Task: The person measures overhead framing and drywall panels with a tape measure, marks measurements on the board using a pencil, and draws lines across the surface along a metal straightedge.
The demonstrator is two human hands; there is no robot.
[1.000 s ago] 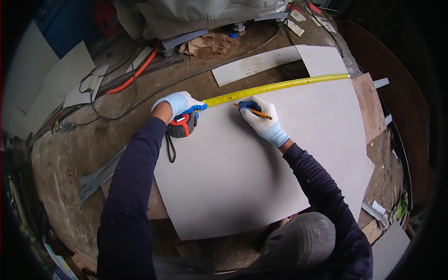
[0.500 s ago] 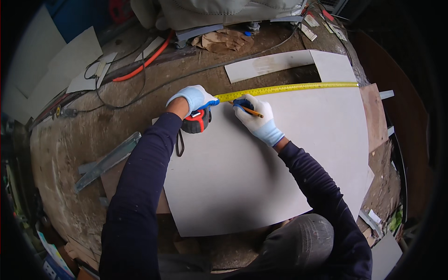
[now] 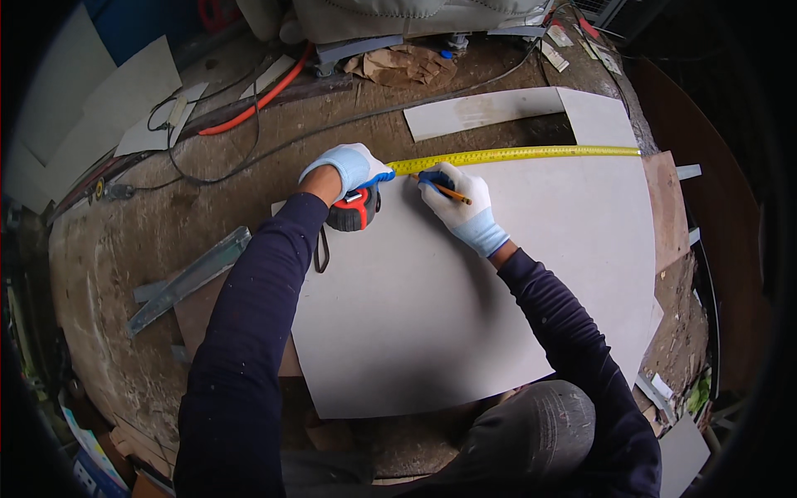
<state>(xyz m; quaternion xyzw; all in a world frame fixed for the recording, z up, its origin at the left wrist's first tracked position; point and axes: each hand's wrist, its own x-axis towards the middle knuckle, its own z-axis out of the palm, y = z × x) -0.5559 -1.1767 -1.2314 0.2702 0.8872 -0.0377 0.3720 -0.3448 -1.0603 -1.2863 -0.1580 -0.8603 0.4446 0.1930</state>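
A large light-grey sheet [image 3: 398,332] lies in front of me, with a yellow tape blade [image 3: 515,154] stretched along its far edge to the right. My left hand [image 3: 349,168], in a white and blue glove, is closed on the tape measure near the sheet's far left corner. Below that hand shows the black and red tape measure case [image 3: 352,211], its dark strap [image 3: 322,251] hanging onto the sheet. My right hand [image 3: 457,203], gloved alike, grips a yellow pencil [image 3: 454,195]. The pencil's tip is at the sheet just below the blade, close to my left fingers.
A metal channel piece [image 3: 189,280] lies left of the sheet. Beyond it runs a black cable [image 3: 332,130], with an orange hose [image 3: 266,98] further off. Pale offcuts [image 3: 481,112] lie past the tape. A grey padded seat [image 3: 390,18] stands at the back.
The view has shifted slightly. Both hands stay at nearly the same place by the blade, the pencil still held near its lower edge.
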